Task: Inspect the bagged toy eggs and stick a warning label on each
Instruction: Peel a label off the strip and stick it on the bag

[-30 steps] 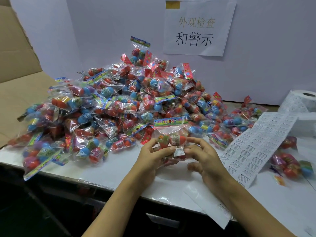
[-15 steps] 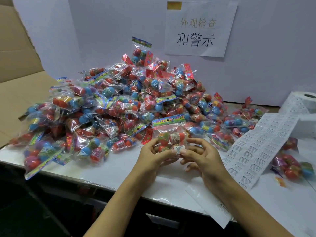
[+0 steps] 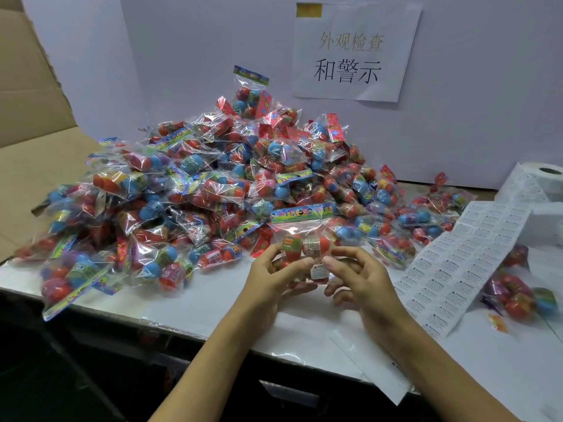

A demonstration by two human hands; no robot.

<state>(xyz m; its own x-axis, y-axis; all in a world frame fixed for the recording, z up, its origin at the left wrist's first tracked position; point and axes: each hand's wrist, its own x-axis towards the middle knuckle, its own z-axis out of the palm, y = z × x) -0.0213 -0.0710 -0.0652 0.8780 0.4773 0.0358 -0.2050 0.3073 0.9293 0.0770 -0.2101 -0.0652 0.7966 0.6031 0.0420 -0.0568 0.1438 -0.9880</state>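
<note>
Left hand [image 3: 268,277] is grasping a clear bag [image 3: 304,236] containing toy eggs — right hand [image 3: 362,277] fingers are pinching its warning label [image 3: 318,271].

a white table [image 3: 219,303] carries everything, its front edge above a dark space. behind it stands a pale wall [image 3: 472,102] with a paper sign [image 3: 355,53] taped to it, printed with chinese characters and a yellow patch at its top left corner. brown cardboard [image 3: 30,123] leans at the left, past the table's end.
</note>
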